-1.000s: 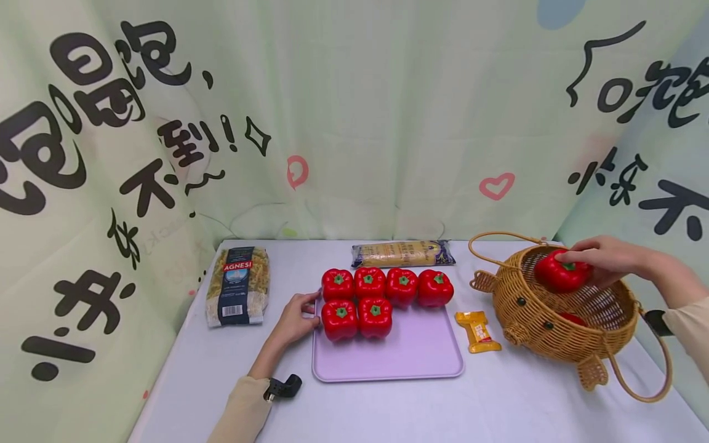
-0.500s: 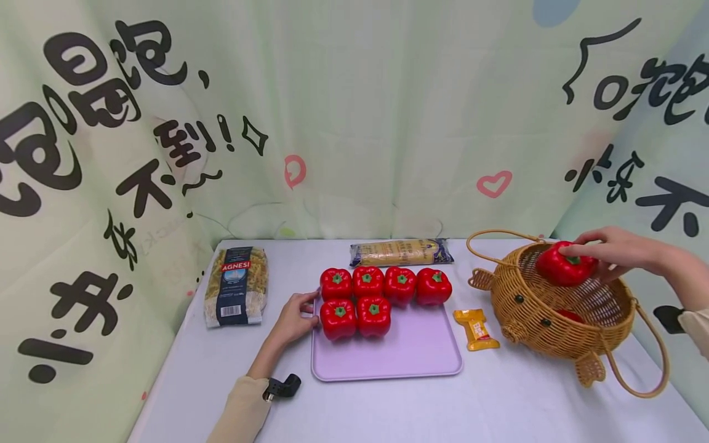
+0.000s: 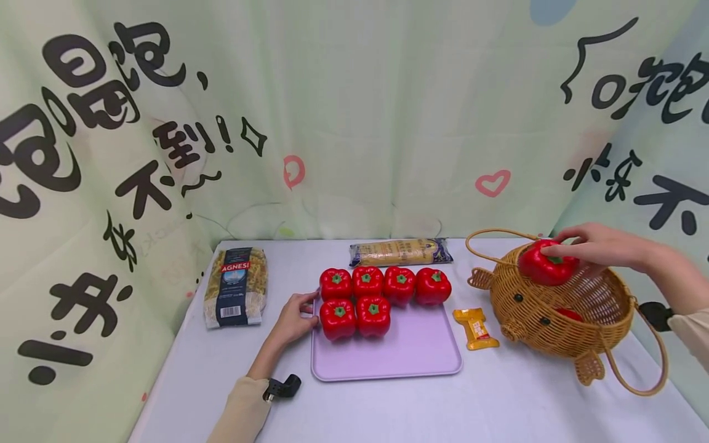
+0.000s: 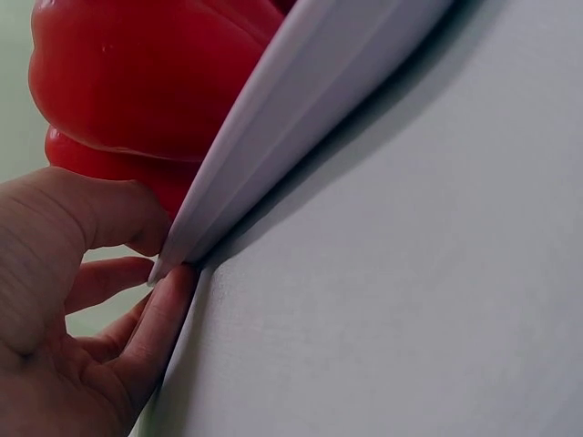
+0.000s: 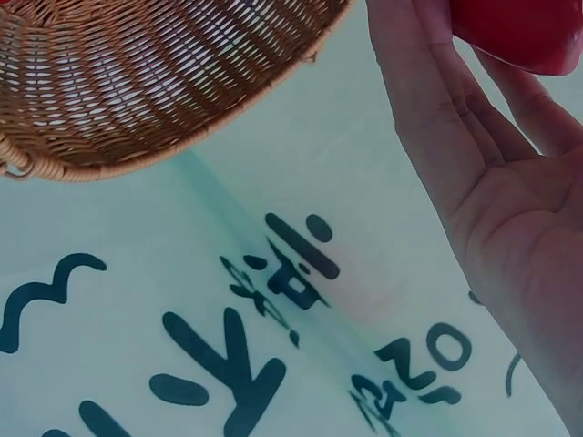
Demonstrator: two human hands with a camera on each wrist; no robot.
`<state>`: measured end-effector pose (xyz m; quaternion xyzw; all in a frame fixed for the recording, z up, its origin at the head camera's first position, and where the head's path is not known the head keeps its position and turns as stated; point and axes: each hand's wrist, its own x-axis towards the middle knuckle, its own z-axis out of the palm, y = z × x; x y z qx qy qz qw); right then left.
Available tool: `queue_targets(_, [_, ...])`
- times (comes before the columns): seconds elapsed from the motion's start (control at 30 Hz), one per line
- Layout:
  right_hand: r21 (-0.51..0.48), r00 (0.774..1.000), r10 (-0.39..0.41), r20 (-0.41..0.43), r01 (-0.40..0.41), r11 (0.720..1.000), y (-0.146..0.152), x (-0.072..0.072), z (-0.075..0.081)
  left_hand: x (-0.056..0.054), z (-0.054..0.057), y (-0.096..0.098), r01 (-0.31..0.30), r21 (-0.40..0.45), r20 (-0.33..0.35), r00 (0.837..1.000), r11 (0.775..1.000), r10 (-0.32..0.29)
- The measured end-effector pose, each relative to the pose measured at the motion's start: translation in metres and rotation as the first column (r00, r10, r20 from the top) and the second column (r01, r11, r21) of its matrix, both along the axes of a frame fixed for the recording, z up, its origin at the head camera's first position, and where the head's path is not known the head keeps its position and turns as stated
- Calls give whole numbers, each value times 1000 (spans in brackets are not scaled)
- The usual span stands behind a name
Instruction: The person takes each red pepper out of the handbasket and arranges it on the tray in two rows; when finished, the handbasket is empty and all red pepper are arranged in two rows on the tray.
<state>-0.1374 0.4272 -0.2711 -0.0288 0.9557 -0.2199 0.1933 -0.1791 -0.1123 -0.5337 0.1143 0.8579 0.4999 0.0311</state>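
My right hand (image 3: 606, 246) holds a red bell pepper (image 3: 537, 266) over the back of the wicker basket (image 3: 534, 317), which has a pig's face. Another red pepper (image 3: 569, 314) lies partly hidden inside it. In the right wrist view the held pepper (image 5: 524, 32) is cut off by the frame's top edge. My left hand (image 3: 292, 320) pinches the left rim of the lilac tray (image 3: 421, 354); the left wrist view shows thumb and fingers at the tray's corner (image 4: 246, 164). Several red peppers (image 3: 373, 317) stand in two rows on the tray, green stems up.
A bag of Agnesi pasta (image 3: 235, 286) lies left of the tray, a long noodle packet (image 3: 401, 252) behind it. Between tray and basket sits a small orange packet (image 3: 476, 329). The basket's handles (image 3: 642, 391) stick out front and back. Printed curtains surround the table.
My right hand has risen slightly and shifted left with the pepper, over the basket's back left part. The left hand stays on the tray rim. The head view has shifted a little.
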Motion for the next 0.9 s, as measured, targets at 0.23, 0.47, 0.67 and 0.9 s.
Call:
queue_targets(0.23, [-1,999,30,-34,-30,1000,-16,-1,-3,0,-1,-1,2,5,-2,1000,1000,-2])
queue_targets(0.47, [-56,999,53,-13,-53,997,-30,-5,-9,-1,-2,-1,9,11,-16,1000,1000,-9])
queue_targets(0.67, [-69,998,62,-16,-63,996,-43,-6,-14,-1,-3,-1,10,11,-9,1000,1000,-10])
queue_targets(0.9, [-104,996,88,0,-88,991,-55,-9,-22,-2,-4,-2,14,12,-8,1000,1000,-14])
